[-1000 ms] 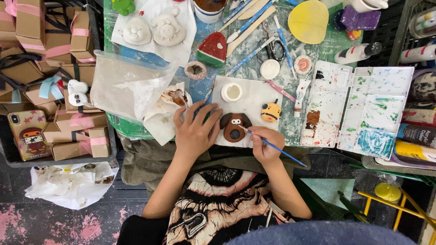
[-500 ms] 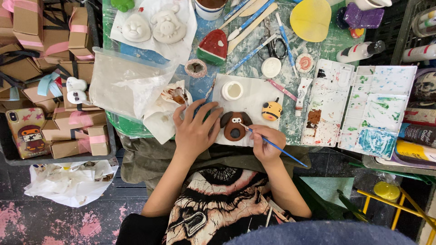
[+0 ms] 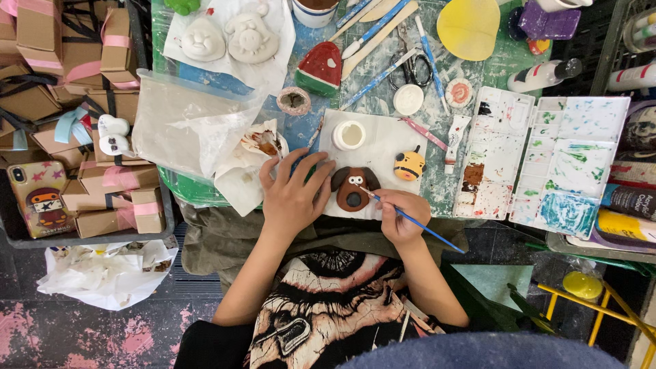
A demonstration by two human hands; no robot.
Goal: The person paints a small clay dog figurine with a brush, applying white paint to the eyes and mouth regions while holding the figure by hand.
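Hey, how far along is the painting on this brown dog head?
Done: the dog head looks fully brown, with white eyes and a dark nose. In hand: the right hand touches a blue brush to its edge while the left hand rests beside it. Left: two white figures look unpainted.

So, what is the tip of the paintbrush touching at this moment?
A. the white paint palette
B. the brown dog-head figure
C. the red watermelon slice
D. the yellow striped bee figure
B: the right hand holds the blue-handled paintbrush with its tip on the brown dog-head figure, while the left hand lies flat beside that figure.
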